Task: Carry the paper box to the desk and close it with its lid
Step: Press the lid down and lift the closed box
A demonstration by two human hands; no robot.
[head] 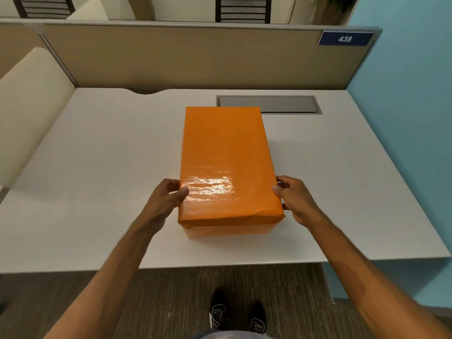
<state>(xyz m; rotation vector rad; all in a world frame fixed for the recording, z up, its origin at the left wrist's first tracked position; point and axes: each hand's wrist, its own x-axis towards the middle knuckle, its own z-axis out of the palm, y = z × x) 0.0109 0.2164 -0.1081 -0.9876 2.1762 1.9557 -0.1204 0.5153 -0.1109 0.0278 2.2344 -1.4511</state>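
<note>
An orange paper box [227, 230] stands on the white desk [97, 192], its long side running away from me. A glossy orange lid [225, 162] covers the whole top of it, and only the box's near wall shows under the lid's front edge. My left hand [166, 196] grips the lid's near left edge, thumb on top. My right hand [296, 199] holds the near right edge the same way, fingers curled down the side.
A grey cable hatch [291, 105] is set into the desk behind the box. A beige partition [195, 57] with a blue sign "438" [344, 39] backs the desk. A blue wall [415, 118] is on the right, a cream chair [27, 106] on the left.
</note>
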